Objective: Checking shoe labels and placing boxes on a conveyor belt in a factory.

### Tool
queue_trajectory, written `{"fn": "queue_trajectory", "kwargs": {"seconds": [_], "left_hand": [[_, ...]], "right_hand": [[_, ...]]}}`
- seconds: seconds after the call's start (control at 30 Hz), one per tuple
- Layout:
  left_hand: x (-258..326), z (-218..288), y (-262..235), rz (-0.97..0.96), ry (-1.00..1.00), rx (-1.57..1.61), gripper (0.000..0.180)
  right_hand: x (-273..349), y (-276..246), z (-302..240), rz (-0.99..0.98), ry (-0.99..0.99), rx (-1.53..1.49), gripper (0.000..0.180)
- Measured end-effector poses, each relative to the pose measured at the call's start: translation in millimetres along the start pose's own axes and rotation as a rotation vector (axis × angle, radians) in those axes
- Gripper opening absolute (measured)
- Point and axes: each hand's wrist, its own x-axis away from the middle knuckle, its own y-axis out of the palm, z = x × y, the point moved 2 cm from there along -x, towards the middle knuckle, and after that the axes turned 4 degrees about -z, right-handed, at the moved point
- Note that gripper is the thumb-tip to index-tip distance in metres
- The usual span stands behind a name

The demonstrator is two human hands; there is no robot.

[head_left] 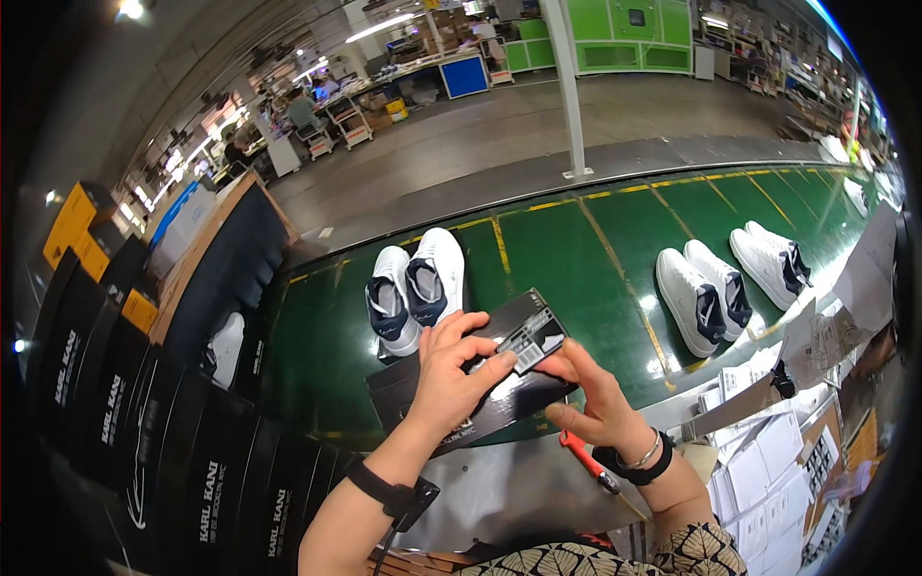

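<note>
A glossy black shoebox [514, 399] lies slanted in front of me, at the near side of the green conveyor. On it is a label [526, 348] with a barcode and a small shoe picture. My left hand [455, 370] lies over the box, fingers spread, its thumb on the label. At the box's right end, my right hand [597, 398] holds the corner, with fingertips beside the label and the thumb at the near edge. Just beyond the box stands a pair of white sneakers [438, 259] with dark navy linings.
Black shoeboxes [197, 461] are stacked at the left. More white sneakers [688, 300] stand on the green belt [567, 250] to the right. White paper stacks [764, 470] and a red-handled tool [586, 459] lie near my right arm. A pale post [565, 96] rises beyond the belt.
</note>
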Motion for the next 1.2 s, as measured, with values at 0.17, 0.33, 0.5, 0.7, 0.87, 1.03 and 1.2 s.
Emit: {"fn": "queue_trajectory", "kwargs": {"seconds": [0.17, 0.33, 0.5, 0.7, 0.87, 1.03, 1.2], "left_hand": [[15, -5, 4, 0.012, -0.008, 0.073, 0.018], [18, 0, 8, -0.065, 0.031, -0.094, 0.021], [19, 2, 11, -0.077, 0.104, -0.25, 0.026], [20, 1, 12, -0.118, 0.127, -0.288, 0.027], [22, -1, 11, -0.128, 0.133, -0.304, 0.026], [24, 0, 10, -0.133, 0.133, -0.312, 0.025], [24, -2, 9, -0.099, 0.148, -0.306, 0.022]], "right_hand": [[0, 2, -2, 0.177, 0.343, -0.106, 0.074], [-15, -13, 2, 0.246, 0.389, -0.248, 0.068], [-9, -14, 11, 0.145, 0.505, -0.146, 0.052], [-11, -9, 4, 0.15, 0.589, -0.11, 0.043], [-8, -6, 5, 0.112, 0.56, 0.053, 0.039], [-8, -6, 2, 0.103, 0.542, 0.121, 0.038], [-9, -3, 0, 0.087, 0.482, 0.211, 0.037]]}}
